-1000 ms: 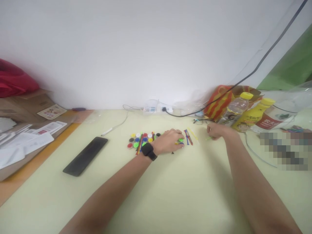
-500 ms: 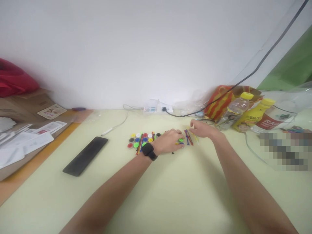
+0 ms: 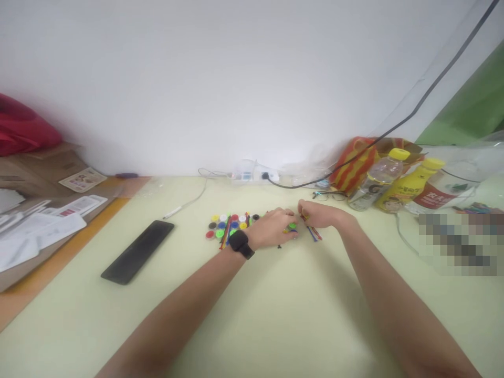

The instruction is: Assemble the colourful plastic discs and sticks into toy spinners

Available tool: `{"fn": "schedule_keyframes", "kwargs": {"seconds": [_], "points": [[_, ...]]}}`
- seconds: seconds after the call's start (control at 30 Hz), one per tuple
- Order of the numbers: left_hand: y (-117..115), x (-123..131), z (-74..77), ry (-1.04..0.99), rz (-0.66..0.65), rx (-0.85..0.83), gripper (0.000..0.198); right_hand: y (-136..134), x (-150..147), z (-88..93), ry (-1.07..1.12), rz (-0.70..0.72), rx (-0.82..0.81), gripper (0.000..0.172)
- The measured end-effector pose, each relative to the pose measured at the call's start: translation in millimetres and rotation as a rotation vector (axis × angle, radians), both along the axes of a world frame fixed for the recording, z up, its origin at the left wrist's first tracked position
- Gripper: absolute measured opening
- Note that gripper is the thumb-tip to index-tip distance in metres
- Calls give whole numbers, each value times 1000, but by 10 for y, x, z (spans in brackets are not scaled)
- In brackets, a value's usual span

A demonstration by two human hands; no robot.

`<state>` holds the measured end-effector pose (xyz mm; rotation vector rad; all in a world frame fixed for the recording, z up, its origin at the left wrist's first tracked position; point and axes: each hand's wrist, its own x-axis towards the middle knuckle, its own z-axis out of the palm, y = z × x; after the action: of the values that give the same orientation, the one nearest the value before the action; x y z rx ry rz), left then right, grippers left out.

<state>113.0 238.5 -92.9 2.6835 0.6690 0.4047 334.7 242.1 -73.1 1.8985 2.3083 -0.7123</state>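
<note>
My left hand [image 3: 274, 227], with a black watch on its wrist, rests curled over small coloured pieces, a green one [image 3: 292, 226] showing at its fingertips. Left of it lie several coloured round caps [image 3: 227, 224] and thin coloured sticks [image 3: 226, 237]. My right hand [image 3: 317, 215] is closed, fingers pinched on thin coloured sticks [image 3: 315, 233], red and blue, that trail onto the pale yellow table [image 3: 275, 315]. Both hands almost touch.
A black flat phone-like slab [image 3: 137, 251] lies at the left. Papers and a cardboard box [image 3: 43, 220] sit further left. Bottles [image 3: 378, 181] with yellow caps, a striped bag [image 3: 360, 160], glasses [image 3: 328, 196], a power strip [image 3: 252, 175] and cables line the back.
My right hand has moved left from near the bottles to the sticks beside my left hand and closed on them. The left hand has stayed in place.
</note>
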Motion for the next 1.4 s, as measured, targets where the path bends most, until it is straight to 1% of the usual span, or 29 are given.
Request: {"fn": "schedule_keyframes", "kwargs": {"seconds": [0.1, 0.2, 0.3, 0.4, 0.5, 0.6, 0.83, 1.0, 1.13, 1.27, 1.4], "points": [[2, 3, -9, 1, 0, 9, 22, -28, -24, 49, 21, 34, -24, 31], [-2, 9, 2, 15, -4, 26, 21, -33, -39, 80, 34, 42, -13, 27], [-16, 21, 29, 20, -4, 50, 18, -11, -31, 74, 8, -3, 14, 20], [-33, 33, 51, 24, 2, 64, 19, 24, -4, 32, -52, -87, 25, 13], [-50, 37, 58, 22, 0, 78, 22, 52, 18, -13, -88, -136, 14, 16], [-75, 42, 63, 4, -14, 101, 23, 63, 23, -29, -77, -135, 14, 21], [-212, 115, 49, 29, -30, 167, 20, 45, 73, 36, -49, -114, 52, 23], [-286, 172, -24, 56, -44, 245, 28, 42, 101, 29, -56, -116, 37, 16], [-303, 191, -67, 74, -46, 282, 31, 48, 64, 2, -22, -78, 17, 19], [-308, 192, -68, 85, -40, 293, 31, 38, 59, 12, -5, -56, 6, 21], [-310, 189, -50, 93, -32, 287, 32, 19, 90, 44, -19, -71, -8, 20]]}}
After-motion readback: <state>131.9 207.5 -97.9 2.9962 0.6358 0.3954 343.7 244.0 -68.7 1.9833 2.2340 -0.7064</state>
